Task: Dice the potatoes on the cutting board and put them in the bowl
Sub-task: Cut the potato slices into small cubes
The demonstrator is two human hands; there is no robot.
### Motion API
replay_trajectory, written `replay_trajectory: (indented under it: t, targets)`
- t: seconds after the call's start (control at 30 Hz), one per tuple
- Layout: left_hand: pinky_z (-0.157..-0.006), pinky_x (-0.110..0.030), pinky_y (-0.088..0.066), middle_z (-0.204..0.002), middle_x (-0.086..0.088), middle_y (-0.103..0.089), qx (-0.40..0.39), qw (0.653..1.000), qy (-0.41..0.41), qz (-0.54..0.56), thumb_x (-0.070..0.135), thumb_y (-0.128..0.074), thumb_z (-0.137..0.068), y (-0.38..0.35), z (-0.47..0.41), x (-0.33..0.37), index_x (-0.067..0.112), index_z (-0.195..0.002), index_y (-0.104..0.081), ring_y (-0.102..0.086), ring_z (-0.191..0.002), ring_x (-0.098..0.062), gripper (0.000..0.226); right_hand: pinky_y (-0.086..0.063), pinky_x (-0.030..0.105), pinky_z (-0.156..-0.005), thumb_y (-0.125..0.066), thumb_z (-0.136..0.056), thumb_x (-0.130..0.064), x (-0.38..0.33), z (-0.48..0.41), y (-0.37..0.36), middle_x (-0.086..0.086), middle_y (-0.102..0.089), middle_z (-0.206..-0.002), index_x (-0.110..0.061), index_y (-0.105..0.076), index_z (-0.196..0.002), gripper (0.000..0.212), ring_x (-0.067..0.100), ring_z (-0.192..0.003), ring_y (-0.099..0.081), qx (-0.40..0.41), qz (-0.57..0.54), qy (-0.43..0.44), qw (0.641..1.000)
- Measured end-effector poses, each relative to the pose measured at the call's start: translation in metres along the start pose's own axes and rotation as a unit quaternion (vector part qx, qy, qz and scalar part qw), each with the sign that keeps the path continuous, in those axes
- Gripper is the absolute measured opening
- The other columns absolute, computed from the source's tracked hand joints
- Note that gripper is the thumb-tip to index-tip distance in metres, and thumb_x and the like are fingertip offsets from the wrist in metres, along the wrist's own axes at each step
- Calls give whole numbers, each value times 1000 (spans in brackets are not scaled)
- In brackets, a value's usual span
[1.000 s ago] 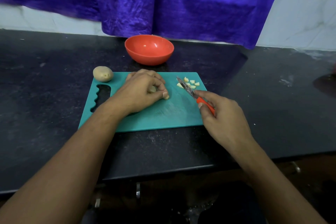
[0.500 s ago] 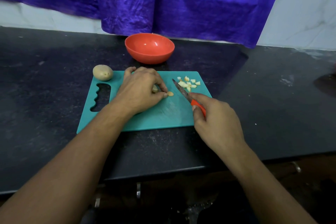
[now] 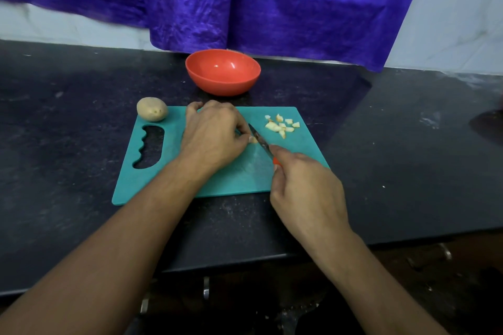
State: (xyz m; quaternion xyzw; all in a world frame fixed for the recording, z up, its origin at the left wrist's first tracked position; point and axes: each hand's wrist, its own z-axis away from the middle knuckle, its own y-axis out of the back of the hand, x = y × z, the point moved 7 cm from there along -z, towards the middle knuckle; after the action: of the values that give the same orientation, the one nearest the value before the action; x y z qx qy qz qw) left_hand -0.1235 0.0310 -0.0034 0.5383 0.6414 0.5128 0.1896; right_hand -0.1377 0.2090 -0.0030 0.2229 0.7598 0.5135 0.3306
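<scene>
A crinkled, glossy purple cloth hangs across the back and covers most of a white marbled wall, which shows at the right and in a strip at the left. The cloth's lower edge reaches the back of a black speckled stone countertop, and its sheen reflects purple there. A pale smear marks the stone at the right. Under the counter's front edge, a small metal fitting shows in the shadow.

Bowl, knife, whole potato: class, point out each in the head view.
Bowl (image 3: pixel 223 84): head view, front outer wall.
Knife (image 3: pixel 259 140): head view, middle of blade.
Whole potato (image 3: pixel 151 109): head view, centre of skin.
</scene>
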Motion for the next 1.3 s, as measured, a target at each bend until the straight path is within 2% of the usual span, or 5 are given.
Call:
replay_trajectory:
  t: [0.7, 0.9, 1.03, 1.2, 1.3]
  targets:
    - [-108, -44, -28, -107, 15, -68, 5, 1000, 19, 13, 43, -73, -87, 3, 4, -2, 35, -86, -77, -53, -116, -15, 9, -43, 31, -66, -45, -101, -23, 2, 5, 17, -8, -62, -97, -36, -51, -144, 45, 16, -84, -59, -54, 45, 20, 997]
    - [-107, -44, -31, -111, 14, -70, 27, 997, 36, 70, 35, -71, -89, 13, 5, -16, 32, -94, -80, -57, -115, -17, 10, -46, 28, -71, -46, -104, -32, 18, 6, 30, -9, -66, -119, -38, -49, -149, 45, 9, -94, -60, 1, -18, -12, 1000]
    - [-103, -49, -44, -104, 12, -71, 33, 989, 65, 130, 37, -72, -87, 16, 6, -20, 36, -82, -75, -64, -106, -19, 6, -41, 26, -71, -47, -104, -30, 10, 10, 23, -13, -66, -119, -39, -50, -147, 44, 7, -97, -59, 3, -19, 10, 1000]
    - [-90, -46, -54, -78, 10, -72, 57, 972, 108, 199, 35, -68, -92, 25, 8, -31, 40, -72, -65, -66, -60, 0, 21, -45, 30, -69, -42, -104, -28, 4, 10, 3, -13, -65, -116, -41, -47, -147, 46, 10, -98, -62, -20, 20, 40, 999]
    - [-90, -40, -55, -91, 16, -72, 53, 971, 104, 210, 32, -66, -93, 28, 7, -32, 35, -85, -73, -67, -68, 0, 11, -45, 31, -68, -42, -104, -28, 15, -1, 6, -11, -66, -116, -41, -49, -147, 45, 12, -95, -62, -13, 34, 25, 999]
